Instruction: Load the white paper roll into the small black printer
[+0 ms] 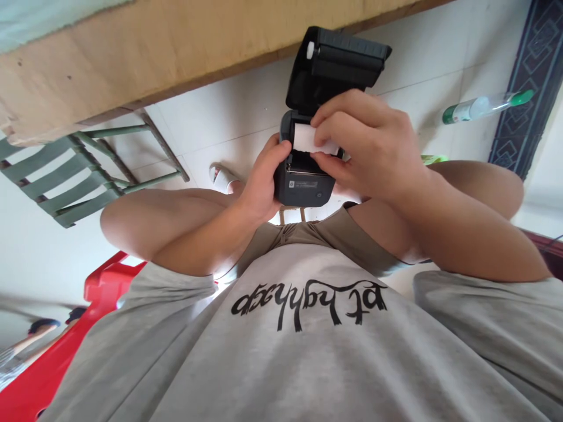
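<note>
A small black label printer (303, 190) with its lid (338, 64) swung up is held above my lap. My left hand (266, 179) wraps round the printer's left side, thumb on its upper rim. Inside the printer's bay lies a white paper roll (304, 138). The fingers of my right hand (360, 132) pinch the roll's right end, covering part of it. A white roller knob shows on the raised lid, and a label strip and a round button sit on the printer's front face.
A wooden table (176, 47) edge runs across the top. On the tiled floor are a green slatted folding chair (65, 170) at left and a clear bottle with a green cap (479, 108) at right. A red chair (105, 281) stands at lower left, near another person's legs (35, 337).
</note>
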{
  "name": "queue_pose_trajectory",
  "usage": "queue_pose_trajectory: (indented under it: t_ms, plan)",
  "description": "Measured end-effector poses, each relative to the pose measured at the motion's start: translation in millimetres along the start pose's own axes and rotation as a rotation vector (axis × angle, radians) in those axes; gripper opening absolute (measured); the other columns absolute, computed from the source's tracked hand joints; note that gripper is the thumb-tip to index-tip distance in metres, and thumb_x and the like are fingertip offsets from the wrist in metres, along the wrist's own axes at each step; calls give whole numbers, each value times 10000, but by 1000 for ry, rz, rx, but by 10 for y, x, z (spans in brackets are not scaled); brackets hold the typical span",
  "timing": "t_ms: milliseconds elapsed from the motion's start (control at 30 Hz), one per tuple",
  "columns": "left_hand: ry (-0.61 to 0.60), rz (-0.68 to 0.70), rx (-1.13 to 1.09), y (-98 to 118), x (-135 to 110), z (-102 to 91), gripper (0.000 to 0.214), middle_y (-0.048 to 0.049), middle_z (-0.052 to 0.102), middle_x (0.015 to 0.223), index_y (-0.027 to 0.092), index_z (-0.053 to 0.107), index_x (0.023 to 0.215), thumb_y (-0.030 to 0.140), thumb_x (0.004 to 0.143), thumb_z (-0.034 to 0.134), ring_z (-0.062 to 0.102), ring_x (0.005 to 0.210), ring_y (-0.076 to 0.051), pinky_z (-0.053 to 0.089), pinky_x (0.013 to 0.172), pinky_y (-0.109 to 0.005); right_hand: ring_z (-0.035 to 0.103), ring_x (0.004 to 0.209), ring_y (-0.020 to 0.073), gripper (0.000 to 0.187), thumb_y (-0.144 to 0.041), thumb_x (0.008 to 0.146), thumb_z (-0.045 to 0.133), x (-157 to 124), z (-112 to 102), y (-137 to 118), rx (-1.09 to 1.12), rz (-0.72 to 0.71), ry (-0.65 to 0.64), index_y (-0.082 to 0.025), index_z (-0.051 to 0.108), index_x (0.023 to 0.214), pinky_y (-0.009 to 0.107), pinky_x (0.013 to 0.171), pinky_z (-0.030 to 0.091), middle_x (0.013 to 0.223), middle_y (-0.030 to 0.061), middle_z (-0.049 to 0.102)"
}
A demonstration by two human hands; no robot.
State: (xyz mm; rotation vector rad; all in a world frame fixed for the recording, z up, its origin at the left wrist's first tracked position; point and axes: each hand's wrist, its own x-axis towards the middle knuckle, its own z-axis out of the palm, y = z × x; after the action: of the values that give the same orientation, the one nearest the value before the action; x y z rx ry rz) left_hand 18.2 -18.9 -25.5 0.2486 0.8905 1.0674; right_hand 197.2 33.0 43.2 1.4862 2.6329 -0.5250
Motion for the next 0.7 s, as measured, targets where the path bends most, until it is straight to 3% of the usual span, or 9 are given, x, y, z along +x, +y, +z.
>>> queue_pose_trajectory:
  t_ms: [133, 267, 367, 533, 600, 700]
  plan:
    - [36, -2, 7, 6, 9, 9, 161, -8, 650, 882, 211, 692, 950, 339, 1042, 720, 658, 822, -151, 553, 708, -256, 640, 1094, 157, 648, -451, 1147, 179, 4, 40, 20, -46, -29, 74, -231, 776, 1021, 351, 939, 466, 1215, 72, 733]
    - [2, 0, -8, -12, 8, 1, 210, -42, 686, 942, 215, 697, 968, 386, 1085, 669, 684, 889, -200, 580, 792, -323, 561, 906, 172, 593, -459, 1117, 247, -70, 58, -2, -20, -133, 226, -246, 740, 866, 372, 835, 323, 893, 75, 697]
    - [-50, -7, 20, -13, 9, -11, 240, -65, 739, 1060, 251, 725, 1050, 485, 1081, 681, 711, 1023, -259, 603, 865, -390, 477, 802, 161, 522, -426, 1120, 293, -130, 19, -36, 85, -192, 185, -245, 695, 840, 354, 805, 262, 805, 67, 647]
    - [-12, -31, -3, 18, 2, 10, 199, -37, 706, 1002, 177, 682, 1101, 376, 1092, 671, 722, 923, -183, 593, 784, -306, 574, 935, 159, 374, -407, 1074, 426, -104, -16, 13, 15, 14, 148, -251, 764, 1101, 329, 805, 352, 1131, 82, 711]
    - [-26, -24, -12, 19, -5, 18, 172, -32, 690, 973, 165, 686, 1087, 333, 1104, 650, 705, 883, -154, 586, 757, -274, 603, 980, 146, 340, -439, 1041, 536, -72, 11, 44, -3, 68, 75, -242, 761, 1205, 309, 753, 323, 1302, 66, 714]
    - [-54, 2, -5, 0, -12, 9, 142, -16, 690, 961, 186, 719, 1055, 326, 1075, 712, 700, 891, -140, 593, 773, -251, 608, 946, 126, 362, -467, 994, 649, -37, 76, 45, -32, 71, 33, -257, 742, 1274, 291, 674, 210, 1368, 26, 718]
